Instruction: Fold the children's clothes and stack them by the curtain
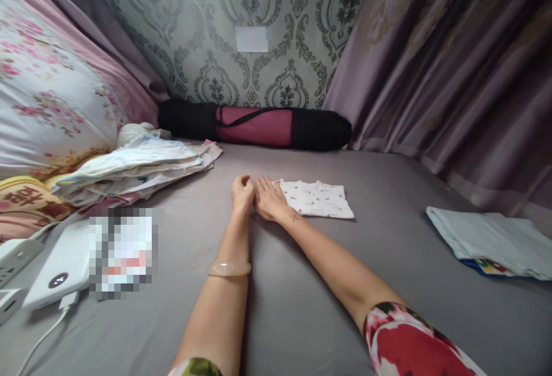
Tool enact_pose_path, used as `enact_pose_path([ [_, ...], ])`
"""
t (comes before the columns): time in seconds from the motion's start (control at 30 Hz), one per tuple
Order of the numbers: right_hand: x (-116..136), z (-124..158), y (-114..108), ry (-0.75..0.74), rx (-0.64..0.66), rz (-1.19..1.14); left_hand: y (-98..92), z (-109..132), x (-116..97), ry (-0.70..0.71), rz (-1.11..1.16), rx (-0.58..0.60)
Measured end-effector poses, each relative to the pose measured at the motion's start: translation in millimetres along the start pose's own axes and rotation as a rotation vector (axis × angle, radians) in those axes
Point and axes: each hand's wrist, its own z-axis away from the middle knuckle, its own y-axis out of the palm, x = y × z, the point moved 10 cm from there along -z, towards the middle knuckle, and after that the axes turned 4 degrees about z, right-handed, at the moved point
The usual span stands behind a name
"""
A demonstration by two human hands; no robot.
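A white cloth with small coloured prints [319, 198], folded into a flat rectangle, lies on the grey bed sheet. My right hand [269, 199] lies flat over its left end, fingers stretched forward, covering that edge. Close beside it on the left is my left hand [242, 193], its fingers curled inward. Whether anything is inside those fingers is hidden. A pale bangle [230, 269] circles my left forearm.
A stack of folded cloths [142, 160] lies at left by a floral pillow [56, 83]. Nearer are a white power bank [60, 261] with a cable and a power strip [17, 258]. A black-and-maroon bag [254, 126] lines the wall; folded light-blue fabric [491, 241] sits right.
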Motion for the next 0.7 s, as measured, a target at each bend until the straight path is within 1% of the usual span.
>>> enact_pose_path([
  [0.1, 5, 0, 12, 0.000, 0.017, -0.007, -0.4, 0, 0, -0.008, -0.010, -0.001],
  [0.17, 5, -1, 14, -0.005, 0.017, -0.031, 0.9, 0, -1, -0.009, -0.017, 0.004],
  [0.27, 3, -4, 14, -0.032, 0.063, -0.139, 4.6, 1, -3, 0.000, -0.031, 0.018],
  [0.33, -5, -5, 8, -0.045, 0.093, -0.225, 7.1, 1, -6, 0.009, -0.053, 0.035],
  [0.43, -30, 4, -9, -0.028, 0.062, -0.240, 10.4, 5, -13, 0.033, -0.104, 0.057],
  [0.53, -67, 25, -24, 0.018, 0.011, -0.140, 16.6, 14, -28, 0.109, -0.213, 0.072],
  [0.63, -95, 44, -26, 0.057, -0.007, -0.047, 32.4, 26, -47, 0.239, -0.342, 0.123],
  [0.7, -104, 51, -20, 0.067, 0.008, -0.021, 44.8, 34, -56, 0.311, -0.411, 0.163],
])
